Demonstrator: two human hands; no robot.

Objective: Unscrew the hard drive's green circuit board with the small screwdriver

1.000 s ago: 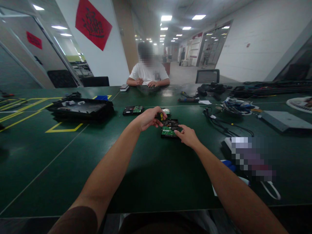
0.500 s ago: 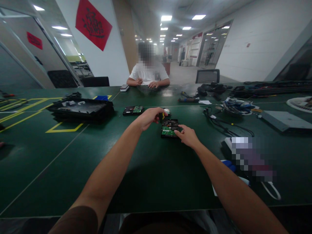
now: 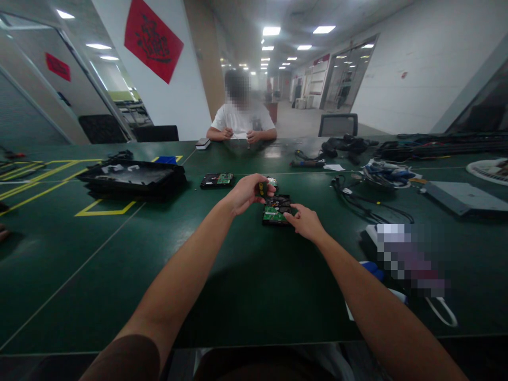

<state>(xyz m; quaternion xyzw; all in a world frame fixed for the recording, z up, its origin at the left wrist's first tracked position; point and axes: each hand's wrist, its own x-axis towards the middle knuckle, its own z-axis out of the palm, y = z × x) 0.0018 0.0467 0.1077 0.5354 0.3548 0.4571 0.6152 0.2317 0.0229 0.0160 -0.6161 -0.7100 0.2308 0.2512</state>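
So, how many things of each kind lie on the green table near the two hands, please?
Hard drives with a green circuit board: 2, one at the right hand, one further left.
Yellow-handled tools: 1, in the left hand.
Black trays: 1.
Total: 4.

A hard drive point(image 3: 275, 209) lies flat on the green surface point(image 3: 119, 254), circuit-board side up, its green board toward the near end and dark metal beyond. A small yellow-and-black tool point(image 3: 261, 188) stands upright over its far left corner.
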